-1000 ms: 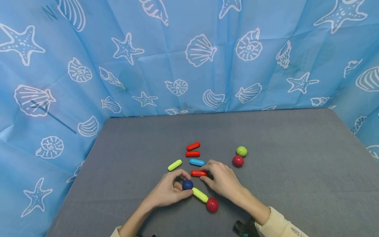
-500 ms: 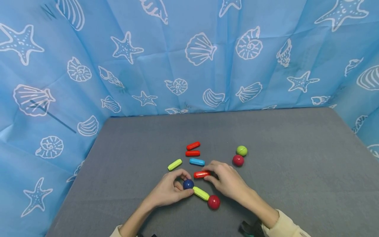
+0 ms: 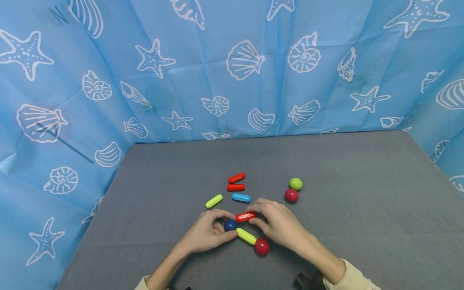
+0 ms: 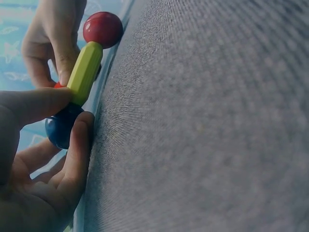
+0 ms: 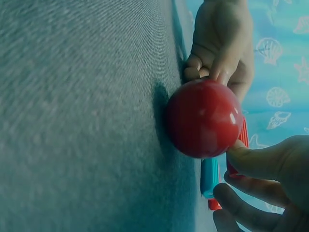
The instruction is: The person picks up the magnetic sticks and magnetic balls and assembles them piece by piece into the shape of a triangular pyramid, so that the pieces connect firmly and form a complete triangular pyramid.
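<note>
My left hand (image 3: pixel 207 233) grips a dark blue ball (image 3: pixel 230 225) between thumb and fingers. From that ball a yellow-green rod (image 3: pixel 246 236) runs toward the lower right, with a red ball (image 3: pixel 262 247) at its other end. My right hand (image 3: pixel 277 221) pinches a red rod (image 3: pixel 245 217) between thumb and fingertips, its left end right at the blue ball. In the left wrist view the thumb and fingers curl round the blue ball (image 4: pixel 64 126). Much of the red rod (image 5: pixel 245 130) is hidden behind the red ball (image 5: pixel 203 118) in the right wrist view.
Beyond the hands lie two red rods (image 3: pixel 236 187), a blue rod (image 3: pixel 241 198) and another yellow-green rod (image 3: pixel 214 201). A green ball (image 3: pixel 295 184) and a second red ball (image 3: pixel 291 196) sit to the right on the grey table (image 3: pixel 348 193). A shell-patterned blue curtain (image 3: pixel 214 72) surrounds the table.
The red rod in my right hand has moved toward the near side, up to the blue ball. The blue ball, yellow-green rod and red ball have shifted slightly right.
</note>
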`<action>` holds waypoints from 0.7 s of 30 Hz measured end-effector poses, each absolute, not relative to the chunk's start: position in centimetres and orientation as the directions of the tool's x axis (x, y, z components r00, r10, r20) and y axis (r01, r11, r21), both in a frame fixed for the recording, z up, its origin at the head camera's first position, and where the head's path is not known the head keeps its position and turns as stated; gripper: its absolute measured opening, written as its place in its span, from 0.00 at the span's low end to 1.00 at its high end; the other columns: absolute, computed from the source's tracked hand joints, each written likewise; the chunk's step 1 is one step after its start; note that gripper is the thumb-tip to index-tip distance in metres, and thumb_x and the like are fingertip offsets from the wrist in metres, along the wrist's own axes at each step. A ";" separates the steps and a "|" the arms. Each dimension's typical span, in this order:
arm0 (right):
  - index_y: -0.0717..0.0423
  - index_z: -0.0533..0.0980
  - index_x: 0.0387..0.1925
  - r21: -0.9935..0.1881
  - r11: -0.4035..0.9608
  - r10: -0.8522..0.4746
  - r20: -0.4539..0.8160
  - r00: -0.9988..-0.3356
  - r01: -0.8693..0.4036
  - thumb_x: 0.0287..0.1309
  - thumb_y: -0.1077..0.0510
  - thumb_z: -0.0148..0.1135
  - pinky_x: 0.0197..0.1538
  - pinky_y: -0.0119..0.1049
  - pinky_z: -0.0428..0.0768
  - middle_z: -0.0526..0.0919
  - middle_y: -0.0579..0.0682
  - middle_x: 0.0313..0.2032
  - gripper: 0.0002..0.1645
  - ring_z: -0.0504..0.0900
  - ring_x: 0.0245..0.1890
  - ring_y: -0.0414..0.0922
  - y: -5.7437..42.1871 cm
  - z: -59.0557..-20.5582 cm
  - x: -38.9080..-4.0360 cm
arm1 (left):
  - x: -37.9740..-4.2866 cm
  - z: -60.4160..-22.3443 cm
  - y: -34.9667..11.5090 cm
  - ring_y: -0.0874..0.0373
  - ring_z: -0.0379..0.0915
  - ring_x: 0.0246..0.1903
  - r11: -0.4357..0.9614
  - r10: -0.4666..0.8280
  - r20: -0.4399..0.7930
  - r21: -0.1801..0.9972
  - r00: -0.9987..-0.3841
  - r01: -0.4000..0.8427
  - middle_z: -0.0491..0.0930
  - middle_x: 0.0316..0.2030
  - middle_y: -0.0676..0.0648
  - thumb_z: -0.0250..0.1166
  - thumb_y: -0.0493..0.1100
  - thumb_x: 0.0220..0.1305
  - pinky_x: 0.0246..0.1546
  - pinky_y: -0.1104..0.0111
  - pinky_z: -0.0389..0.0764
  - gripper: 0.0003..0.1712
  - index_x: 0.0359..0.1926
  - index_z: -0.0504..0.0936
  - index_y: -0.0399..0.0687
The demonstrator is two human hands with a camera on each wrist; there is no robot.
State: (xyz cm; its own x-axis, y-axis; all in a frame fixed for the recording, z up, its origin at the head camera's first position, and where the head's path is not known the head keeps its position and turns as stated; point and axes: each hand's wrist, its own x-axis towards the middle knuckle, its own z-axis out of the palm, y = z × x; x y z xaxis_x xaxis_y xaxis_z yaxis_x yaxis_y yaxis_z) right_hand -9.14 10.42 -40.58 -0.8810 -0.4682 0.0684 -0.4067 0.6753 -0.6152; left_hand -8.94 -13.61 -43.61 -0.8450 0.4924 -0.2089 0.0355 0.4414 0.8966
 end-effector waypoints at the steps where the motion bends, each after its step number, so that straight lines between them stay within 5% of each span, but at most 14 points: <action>1: 0.50 0.86 0.44 -0.616 0.675 -0.471 0.064 -0.880 -0.406 0.57 0.60 0.75 0.37 0.27 0.77 0.86 0.41 0.39 0.12 0.77 0.33 0.31 10.4 -40.6 -9.1 | -8.9 -43.6 -13.6 0.65 0.84 0.25 0.443 0.492 -0.208 0.896 -0.846 0.037 0.88 0.34 0.48 0.73 0.45 0.63 0.27 0.73 0.82 0.22 0.55 0.83 0.43; 21: 0.50 0.87 0.42 -0.601 0.661 -0.506 0.084 -0.858 -0.449 0.57 0.60 0.75 0.35 0.26 0.77 0.86 0.42 0.37 0.10 0.77 0.31 0.31 10.2 -40.9 -9.0 | -9.0 -43.6 -13.6 0.63 0.85 0.26 0.444 0.491 -0.219 0.896 -0.843 0.026 0.88 0.35 0.49 0.73 0.46 0.64 0.27 0.73 0.82 0.20 0.54 0.83 0.44</action>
